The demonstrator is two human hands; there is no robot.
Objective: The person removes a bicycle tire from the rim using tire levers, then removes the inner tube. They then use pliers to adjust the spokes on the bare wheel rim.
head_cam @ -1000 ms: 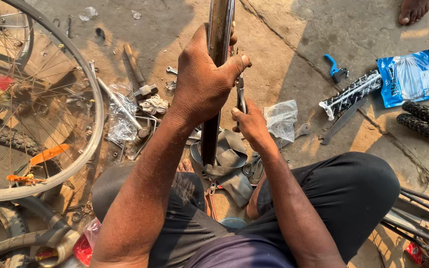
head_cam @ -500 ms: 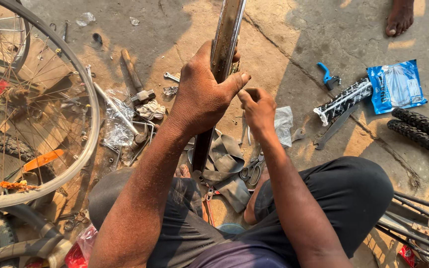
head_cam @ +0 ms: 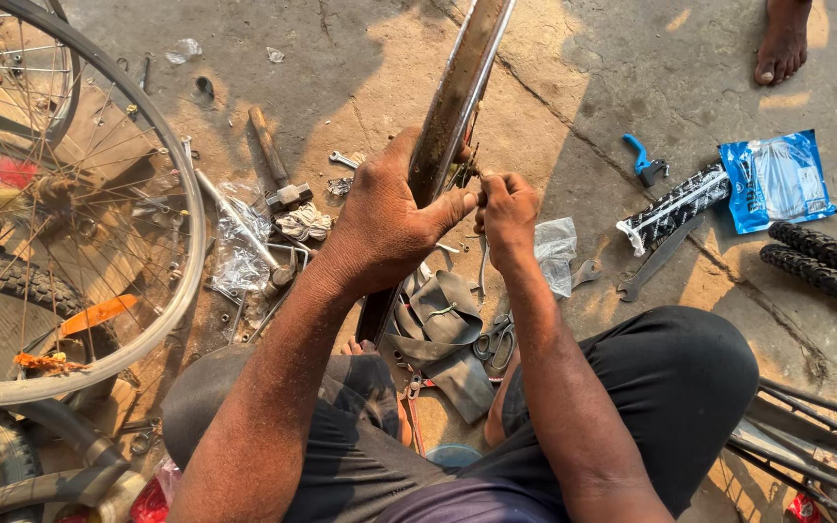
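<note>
A view straight down over a seated person's lap is given, with a concrete floor [head_cam: 632, 58] strewn with bicycle parts. A shiny metal wheel rim [head_cam: 457, 87] is held upright on edge between the knees, apparently so that it stays steady while its inner side is worked on. The left hand [head_cam: 389, 218] is wrapped around the rim, fingers [head_cam: 394, 160] curled closed over its far side and the thumb pressed across the near side. Just beside that thumb, the right hand [head_cam: 508, 208] is pinched shut on a small part at the rim's inner edge; what that part is cannot be told. Below the fingers, by the rim's foot, dark rubber strips [head_cam: 443, 339] and scissors [head_cam: 498, 341] are laid. Beyond the left fingers, a hammer [head_cam: 273, 165] is seen, and farther out a spoked wheel [head_cam: 60, 223]. Well apart from the right fingers, a blue packet [head_cam: 777, 179] and a flat wrench [head_cam: 656, 261] are placed.
</note>
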